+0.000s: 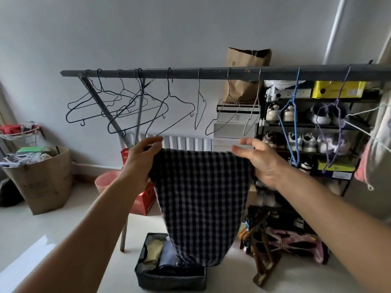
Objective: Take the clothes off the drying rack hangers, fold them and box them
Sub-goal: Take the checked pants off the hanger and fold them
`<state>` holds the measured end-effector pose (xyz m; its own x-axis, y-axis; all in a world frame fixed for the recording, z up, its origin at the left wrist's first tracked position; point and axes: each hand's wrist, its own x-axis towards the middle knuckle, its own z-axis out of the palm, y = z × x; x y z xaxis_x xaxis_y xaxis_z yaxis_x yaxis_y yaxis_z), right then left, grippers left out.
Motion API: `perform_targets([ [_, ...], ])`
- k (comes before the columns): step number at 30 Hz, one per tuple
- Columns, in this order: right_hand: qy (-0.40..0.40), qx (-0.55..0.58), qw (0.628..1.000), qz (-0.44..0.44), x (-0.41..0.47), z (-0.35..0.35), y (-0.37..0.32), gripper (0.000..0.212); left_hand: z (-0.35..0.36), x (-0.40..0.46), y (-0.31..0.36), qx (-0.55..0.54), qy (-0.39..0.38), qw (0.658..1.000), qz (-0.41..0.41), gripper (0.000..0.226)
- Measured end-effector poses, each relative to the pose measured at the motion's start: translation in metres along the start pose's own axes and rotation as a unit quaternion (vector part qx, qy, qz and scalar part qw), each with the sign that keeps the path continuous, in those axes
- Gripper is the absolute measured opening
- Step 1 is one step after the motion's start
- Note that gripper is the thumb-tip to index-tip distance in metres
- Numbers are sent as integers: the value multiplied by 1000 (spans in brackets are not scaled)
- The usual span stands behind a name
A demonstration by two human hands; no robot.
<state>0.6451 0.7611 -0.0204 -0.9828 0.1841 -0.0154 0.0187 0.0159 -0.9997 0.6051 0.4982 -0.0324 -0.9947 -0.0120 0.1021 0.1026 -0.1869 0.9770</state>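
Note:
A dark checked garment (201, 199) hangs spread out in front of me, held up by its top edge. My left hand (141, 163) grips its left top corner and my right hand (260, 161) grips its right top corner, fingers partly extended. Behind it runs the grey drying rack bar (190, 73) with several bare wire hangers (118, 102). On the floor below stands a dark fabric box (171, 280) holding folded clothes (160, 256). A pale garment (378, 149) still hangs at the far right.
A shoe rack (313, 132) full of shoes stands behind the bar on the right. A brown paper bag (44, 176), a pink bin (105, 180) and a red box (143, 199) sit on the floor at left. A wooden stool (262, 246) stands beside the box.

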Motion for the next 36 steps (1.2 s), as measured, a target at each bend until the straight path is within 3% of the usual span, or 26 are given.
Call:
perform_targets([
  [1, -44, 2, 999, 10, -1, -2, -2, 61, -3, -1, 1, -11, -36, 999, -4, 25],
  [3, -105, -54, 993, -4, -2, -3, -4, 47, -11, 0, 3, 10, -112, 994, 5, 53],
  [5, -92, -156, 982, -47, -2, -4, -3, 39, -18, 0, 3, 179, -156, 971, 36, 75],
  [6, -69, -200, 975, -71, -2, -3, -3, 36, -19, 1, 3, 283, -153, 945, 60, 76],
  [9, -44, -264, 957, -113, -2, -4, -1, 23, -20, 2, 3, 440, -118, 880, 133, 48],
  [12, -38, -302, 942, -139, -1, -6, 2, 12, -24, 6, -1, 481, -107, 851, 180, 15],
  [14, -29, -321, 935, -149, -1, -8, 2, 11, -28, 8, -4, 481, -102, 846, 208, 8],
  [18, -14, -313, 934, -171, -5, -11, -4, 10, -34, 11, -4, 419, -123, 875, 210, 12],
  [21, -11, -247, 953, -174, -6, -12, -11, 3, -39, 14, -2, 328, -116, 920, 183, 32],
  [25, -53, -81, 985, -146, -6, -8, -20, 16, -39, 8, -2, 47, -128, 989, 50, 77],
  [26, -63, -45, 987, -142, -7, -4, -21, 15, -36, 6, -3, -36, -120, 992, 25, 83],
  [28, -73, 2, 988, -140, -7, 8, -24, 13, -26, 1, -10, -170, -111, 979, -17, 71],
  [29, -78, 7, 987, -143, -6, 14, -26, 14, -21, -3, -16, -212, -105, 971, -39, 60],
  [31, -89, 2, 984, -152, -5, 24, -29, 18, -11, -11, -28, -272, -108, 953, -84, 61],
  [34, -88, 9, 986, -143, -2, 31, -33, 18, -5, -21, -52, -288, -157, 936, -128, 78],
  [36, -79, 13, 989, -128, 4, 32, -33, 18, -5, -25, -63, -244, -220, 932, -157, 103],
])
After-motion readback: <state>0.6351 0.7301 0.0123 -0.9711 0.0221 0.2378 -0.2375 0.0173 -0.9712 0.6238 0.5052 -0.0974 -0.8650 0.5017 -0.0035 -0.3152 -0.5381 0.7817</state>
